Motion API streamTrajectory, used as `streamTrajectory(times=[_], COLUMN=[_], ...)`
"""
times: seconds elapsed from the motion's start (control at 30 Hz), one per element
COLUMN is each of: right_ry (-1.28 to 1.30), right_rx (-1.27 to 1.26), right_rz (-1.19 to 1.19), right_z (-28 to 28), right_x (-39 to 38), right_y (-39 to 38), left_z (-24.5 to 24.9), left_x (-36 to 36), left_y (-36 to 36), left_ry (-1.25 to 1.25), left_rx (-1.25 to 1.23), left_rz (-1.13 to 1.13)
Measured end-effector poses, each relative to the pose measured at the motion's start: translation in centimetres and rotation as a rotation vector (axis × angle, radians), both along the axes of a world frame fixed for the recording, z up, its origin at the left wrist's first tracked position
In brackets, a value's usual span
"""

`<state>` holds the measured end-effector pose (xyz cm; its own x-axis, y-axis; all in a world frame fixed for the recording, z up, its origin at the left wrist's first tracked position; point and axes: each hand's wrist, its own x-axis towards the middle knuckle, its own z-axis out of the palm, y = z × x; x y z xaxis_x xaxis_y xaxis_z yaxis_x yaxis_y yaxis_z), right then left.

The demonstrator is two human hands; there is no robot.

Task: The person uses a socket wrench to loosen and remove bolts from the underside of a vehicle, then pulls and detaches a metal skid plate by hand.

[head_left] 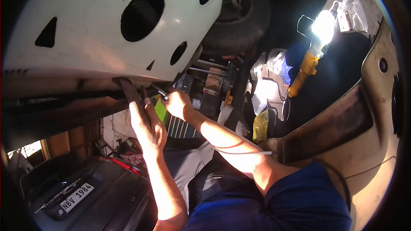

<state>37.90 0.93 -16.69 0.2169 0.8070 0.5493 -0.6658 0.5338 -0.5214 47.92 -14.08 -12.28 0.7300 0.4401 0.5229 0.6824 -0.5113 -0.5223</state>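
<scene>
A white metal car panel [98,13] with round and triangular cut-outs fills the upper left. My left hand [145,124] reaches up with its fingers stretched out, and their tips touch the panel's lower edge. To its right, my right hand [179,104] is closed around a socket wrench [161,92]. The short shiny shaft of the wrench points up and left at the panel's edge. Most of its handle is hidden in my fist. Whether the tip meets a fastener is too small to tell.
A lit yellow work lamp [303,72] lies at the right beside plastic bags [260,126]. A tyre [239,28] is behind the panel. A tan car body part [381,102] curves along the right. A dark car [94,192] stands at the lower left.
</scene>
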Motion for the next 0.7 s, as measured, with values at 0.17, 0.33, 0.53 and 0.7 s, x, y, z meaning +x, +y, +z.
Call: streamTrajectory(times=[0.17, 0.33, 0.53, 0.7], right_ry=[-0.115, 0.431, 0.030, 0.479], right_rx=[0.031, 0.261, -0.020, 0.155], right_rz=[-0.059, 1.066, -0.495, 1.260], right_z=[-0.2, -0.1, -0.4, 0.3], right_x=[1.8, 1.6, 1.7, -0.2], right_y=[-0.1, 0.3, -0.9, 2.1], left_z=[-1.1, -0.7, -0.8, -0.7], left_x=[0.5, -0.4, 0.1, 0.4], left_y=[0.5, 1.0, 0.8, 0.6], left_ry=[-0.024, -0.069, -0.031, -0.057], left_rx=[-0.018, -0.021, -0.009, -0.084], left_rz=[-0.002, 0.004, -0.005, -0.022])
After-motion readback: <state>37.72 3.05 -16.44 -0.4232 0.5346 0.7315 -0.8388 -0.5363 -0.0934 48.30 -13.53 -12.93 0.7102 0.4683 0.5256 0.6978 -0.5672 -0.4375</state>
